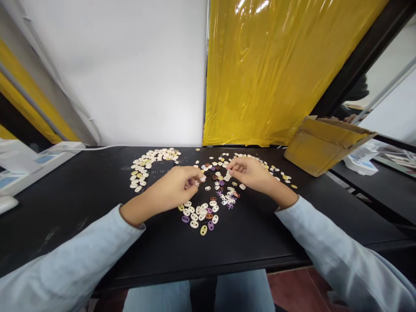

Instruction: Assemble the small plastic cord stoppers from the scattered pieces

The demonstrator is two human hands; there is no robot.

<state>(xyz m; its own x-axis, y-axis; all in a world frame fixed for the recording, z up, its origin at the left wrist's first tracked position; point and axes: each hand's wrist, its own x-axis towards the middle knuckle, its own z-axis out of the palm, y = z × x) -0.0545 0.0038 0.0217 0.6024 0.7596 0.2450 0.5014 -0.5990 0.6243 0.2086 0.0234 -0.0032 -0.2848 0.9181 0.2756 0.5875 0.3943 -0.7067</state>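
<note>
My left hand hovers over the black table with thumb and fingers curled together. Small whitish bits show at its fingertips, but I cannot tell whether they are pieces or nails. Facing it, my right hand has its fingers bent in a pinch above the scattered pieces; whatever they grip is too small to make out. Below and between the hands lie flat oval button-like pieces with two holes: a mixed group in front, a purple piece, a yellow piece, and a loose spread beside my right hand.
White and yellowish ovals curve around a dark device with faint digits at the left. A cardboard box stands at the back right. White power strips and a white cable lie at the left. A wall closes the back.
</note>
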